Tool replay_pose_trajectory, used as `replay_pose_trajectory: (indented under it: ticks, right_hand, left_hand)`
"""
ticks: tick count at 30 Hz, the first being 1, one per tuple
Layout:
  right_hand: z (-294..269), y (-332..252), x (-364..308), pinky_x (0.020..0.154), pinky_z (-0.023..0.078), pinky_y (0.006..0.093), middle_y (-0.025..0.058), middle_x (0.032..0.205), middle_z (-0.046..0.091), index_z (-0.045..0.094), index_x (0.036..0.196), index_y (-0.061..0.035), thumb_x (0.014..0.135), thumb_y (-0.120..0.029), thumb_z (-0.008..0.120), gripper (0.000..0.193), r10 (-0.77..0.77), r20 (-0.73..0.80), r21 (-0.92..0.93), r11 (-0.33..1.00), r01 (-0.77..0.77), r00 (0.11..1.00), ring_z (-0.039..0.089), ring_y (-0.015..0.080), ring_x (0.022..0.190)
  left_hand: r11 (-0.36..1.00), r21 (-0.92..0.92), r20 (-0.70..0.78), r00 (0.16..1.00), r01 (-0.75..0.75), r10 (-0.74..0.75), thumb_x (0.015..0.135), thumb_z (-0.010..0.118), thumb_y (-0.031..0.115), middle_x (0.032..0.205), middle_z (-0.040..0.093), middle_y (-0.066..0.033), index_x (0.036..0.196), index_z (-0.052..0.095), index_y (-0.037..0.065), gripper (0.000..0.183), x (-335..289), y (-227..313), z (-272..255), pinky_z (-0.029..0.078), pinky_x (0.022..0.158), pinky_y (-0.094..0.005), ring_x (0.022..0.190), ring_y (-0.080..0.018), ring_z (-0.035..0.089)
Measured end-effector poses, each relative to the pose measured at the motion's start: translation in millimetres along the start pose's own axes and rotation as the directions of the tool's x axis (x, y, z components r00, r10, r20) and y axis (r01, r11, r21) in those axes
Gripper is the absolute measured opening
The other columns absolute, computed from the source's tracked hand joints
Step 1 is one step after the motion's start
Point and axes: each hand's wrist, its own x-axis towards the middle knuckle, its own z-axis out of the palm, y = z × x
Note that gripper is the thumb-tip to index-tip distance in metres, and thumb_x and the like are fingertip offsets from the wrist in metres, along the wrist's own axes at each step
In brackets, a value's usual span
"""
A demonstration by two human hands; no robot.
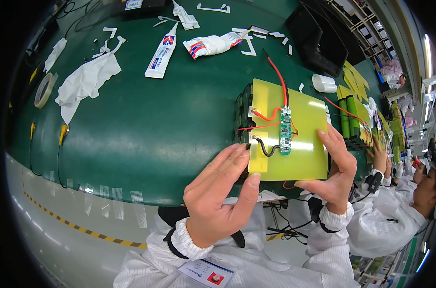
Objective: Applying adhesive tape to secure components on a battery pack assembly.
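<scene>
A battery pack covered by a yellow sheet (307, 137) rests on the green table in front of me. A narrow green circuit board (285, 134) sits on its top. Red wires (277, 72) and a short black wire (262, 145) run from the board. At the pack's lower left corner, my left hand (218, 197) presses its fingers against the side, with the thumb near the sheet's edge. My right hand (337, 165) grips the right edge, thumb at the near right corner. The fingers behind that edge are partly hidden.
Beyond the pack lie two white glue tubes (161, 55) (212, 45). Crumpled white cloth (90, 81) and a tape roll (45, 90) are at left. A black stand (319, 38) stands at the far right. A co-worker (391, 211) sits at right by green cells (350, 117).
</scene>
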Motion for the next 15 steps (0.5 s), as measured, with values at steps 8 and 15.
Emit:
replay_pose_trajectory:
  ticks: [8,15]
  right_hand:
    - [-6,-3,3,0.106,0.043,0.0467,0.0202,0.134,0.060,0.063,0.128,-0.0018,0.056,-0.049,0.091,0.090,0.004,0.079,-0.187,0.982,0.011,0.997,0.050,0.0404,0.132]
    - [-11,-2,6,0.106,0.042,0.0483,0.0219,0.139,0.054,0.064,0.125,-0.0008,0.053,-0.057,0.089,0.095,0.028,0.134,-0.144,0.990,-0.008,0.991,0.046,0.0426,0.135]
  left_hand:
    - [0.971,-0.156,-0.100,0.975,0.183,-0.200,0.081,0.072,0.002,0.110,0.069,-0.0244,0.112,0.068,-0.007,0.033,1,10,5,0.057,0.085,-0.0379,0.101,-0.0384,0.070]
    - [0.994,0.104,0.005,1.000,-0.018,0.018,0.079,0.073,0.003,0.110,0.069,-0.0223,0.113,0.070,0.000,0.035,-2,4,1,0.058,0.081,-0.0364,0.097,-0.0357,0.071]
